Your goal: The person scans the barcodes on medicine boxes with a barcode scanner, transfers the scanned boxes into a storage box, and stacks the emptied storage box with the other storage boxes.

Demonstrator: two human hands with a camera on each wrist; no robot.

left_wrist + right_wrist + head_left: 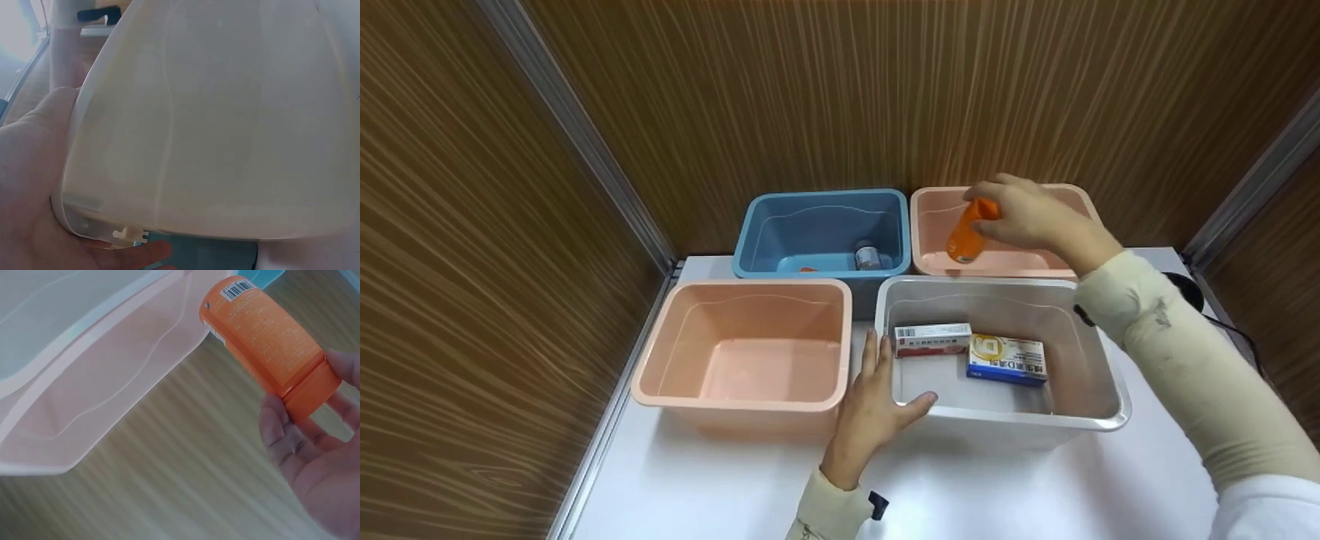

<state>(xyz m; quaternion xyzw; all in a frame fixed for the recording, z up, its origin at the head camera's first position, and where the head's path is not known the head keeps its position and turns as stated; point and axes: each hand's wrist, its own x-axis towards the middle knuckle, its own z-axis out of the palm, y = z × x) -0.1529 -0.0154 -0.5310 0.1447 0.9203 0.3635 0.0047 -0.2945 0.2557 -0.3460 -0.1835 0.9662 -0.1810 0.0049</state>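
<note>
My right hand (1024,214) pinches an orange bottle (966,236) by its cap, tilted over the back right pink bin (926,259). A barcode and fine print show on the bottle (264,334) in the right wrist view. My left hand (870,412) rests at the front left corner of the white bin (1005,417), fingers spread and straight along its side, thumb over the front rim. Inside the white bin lie a white and red box (933,340) and a vitamin box (1006,358) in white, yellow and blue.
At the back left, a blue bin (825,196) holds a small bottle (867,256) and a small orange-red item (808,269). Another pink bin (742,406) stands at the front left. Wood-grain panels (780,97) enclose the white table (720,480). A black cable (1234,328) runs at the right.
</note>
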